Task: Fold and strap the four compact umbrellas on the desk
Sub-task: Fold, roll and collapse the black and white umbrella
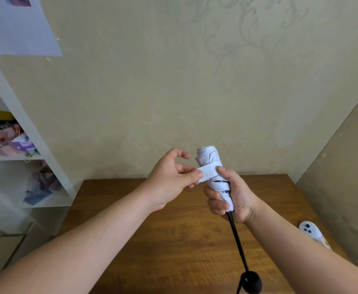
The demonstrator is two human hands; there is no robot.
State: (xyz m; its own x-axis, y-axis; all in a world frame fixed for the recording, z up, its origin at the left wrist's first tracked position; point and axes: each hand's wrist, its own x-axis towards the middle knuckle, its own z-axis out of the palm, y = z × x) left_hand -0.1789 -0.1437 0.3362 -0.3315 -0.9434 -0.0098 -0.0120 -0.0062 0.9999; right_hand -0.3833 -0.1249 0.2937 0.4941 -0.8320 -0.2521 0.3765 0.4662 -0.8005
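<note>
The hands meet above the far middle of the tabletop point(173, 240), working on one white umbrella point(213, 177) that is held up in the air, not resting on the wood. The left hand point(171, 179) pinches the free end of the white strap point(207, 174) between thumb and forefinger, its other fingers loosely curled and apart from the canopy. The strap runs from that pinch to the right, across the rolled cloth, and looks not yet pressed down. The right hand point(233, 196) is wrapped round the lower part of the rolled canopy, thumb laid against the cloth just beside the strap, fingers curled round the front. Below it the black shaft point(237, 238) is drawn out toward the near edge, ending in the black handle point(250, 282).

As a judgement, this umbrella's canopy is rolled and gathered, and the step in hand is closing the strap round it; after that the shaft would need pushing in. No other umbrella shows for certain. At the right edge of the tabletop lies a white object with dark dots point(309, 231); I cannot tell what it is. So how many of the four are finished cannot be read here.
</note>
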